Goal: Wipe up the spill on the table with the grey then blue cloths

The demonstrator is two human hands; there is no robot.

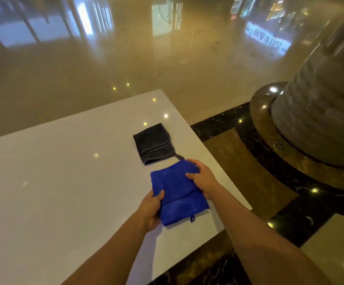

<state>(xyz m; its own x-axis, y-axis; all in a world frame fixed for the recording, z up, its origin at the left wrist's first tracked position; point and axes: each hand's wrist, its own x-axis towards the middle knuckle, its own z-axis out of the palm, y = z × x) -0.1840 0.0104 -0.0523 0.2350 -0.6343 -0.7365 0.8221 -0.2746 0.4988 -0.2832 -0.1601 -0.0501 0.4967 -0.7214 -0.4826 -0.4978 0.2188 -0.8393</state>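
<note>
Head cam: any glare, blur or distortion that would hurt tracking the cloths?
Head view: ceiling-light dots glint on the white table, none on the blue cloth or grey cloth; both cloths sharp, as are the left hand and right hand; the floor beyond is hazy with window reflections; wide-angle bending shows on the column; the grey cloth's folds read dark.

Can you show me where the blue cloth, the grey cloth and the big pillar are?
blue cloth [175,184]: head view, middle of its top fold.
grey cloth [152,144]: head view, centre of folded stack.
pillar [319,112]: head view, ribbed lower shaft.
</note>
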